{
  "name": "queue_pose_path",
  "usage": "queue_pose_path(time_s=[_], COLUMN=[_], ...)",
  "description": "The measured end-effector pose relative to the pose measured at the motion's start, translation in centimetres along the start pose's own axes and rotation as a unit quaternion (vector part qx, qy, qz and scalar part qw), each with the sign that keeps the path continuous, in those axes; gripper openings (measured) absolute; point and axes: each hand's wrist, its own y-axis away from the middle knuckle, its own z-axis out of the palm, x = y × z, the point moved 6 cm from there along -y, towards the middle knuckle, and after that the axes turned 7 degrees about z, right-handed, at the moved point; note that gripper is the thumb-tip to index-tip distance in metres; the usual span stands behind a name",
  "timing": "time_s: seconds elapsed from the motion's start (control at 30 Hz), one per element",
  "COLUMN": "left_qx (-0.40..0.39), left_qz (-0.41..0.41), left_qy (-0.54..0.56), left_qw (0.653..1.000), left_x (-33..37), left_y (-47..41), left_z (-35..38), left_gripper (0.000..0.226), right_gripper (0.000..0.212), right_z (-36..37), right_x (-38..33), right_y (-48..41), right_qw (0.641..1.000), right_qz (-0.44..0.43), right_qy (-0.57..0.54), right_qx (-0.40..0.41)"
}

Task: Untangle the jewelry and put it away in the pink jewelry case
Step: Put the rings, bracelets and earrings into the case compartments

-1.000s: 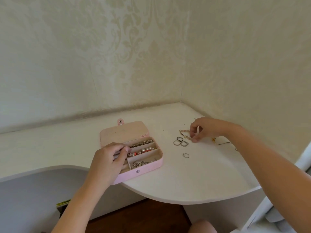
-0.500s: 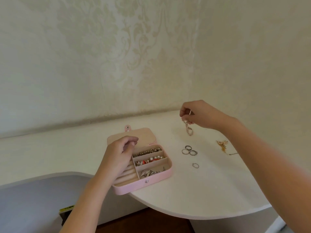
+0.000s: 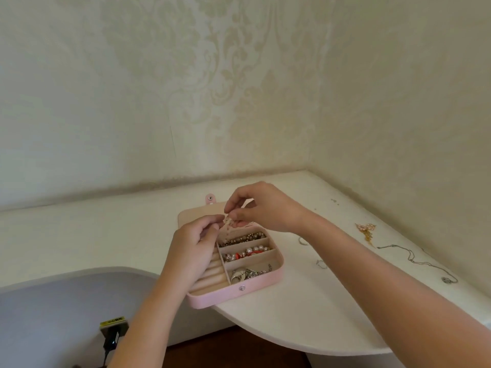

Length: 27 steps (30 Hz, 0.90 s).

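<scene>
Two hands meet above an open pink jewelry case (image 3: 265, 282) on a white corner table (image 3: 292, 320). The left hand (image 3: 195, 245) and right hand (image 3: 265, 208) each pinch a small pale beaded chain (image 3: 228, 222) between thumb and fingertips, the other fingers curled. Beads fill the case's compartments. To the right lie two rings (image 3: 303, 240), a gold piece (image 3: 366, 229) and a silver necklace (image 3: 414, 259).

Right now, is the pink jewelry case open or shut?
Open: the pink jewelry case has its lid lying flat behind, and beads show inside.
</scene>
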Motion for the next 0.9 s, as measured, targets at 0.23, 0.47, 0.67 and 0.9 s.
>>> queue_pose_path(time_s=[0.23,0.47,0.67,0.9], left_qx=[-0.069,-0.086,-0.091,-0.082], left_qz=[0.066,0.107,0.087,0.079], left_qy=[-0.088,-0.176,-0.17,-0.162], left_qw=[0.992,0.975,0.977,0.98], left_x=[0.9,0.9,1.0,1.2], left_y=[0.3,0.2,0.2,0.3], left_z=[1.0,1.5,1.4,1.4], left_gripper=[0.021,0.023,0.023,0.023], right_gripper=[0.01,0.01,0.013,0.017], right_z=[-1.1,-2.9,-7.9,-10.9], right_x=[4.5,3.6,7.2,10.7], right_y=[0.1,0.5,2.8,5.9], right_qw=[0.994,0.977,0.924,0.931], right_qz=[0.09,0.065,0.194,0.247], right_qy=[0.061,0.199,0.322,0.261], right_qx=[0.012,0.035,-0.073,-0.062])
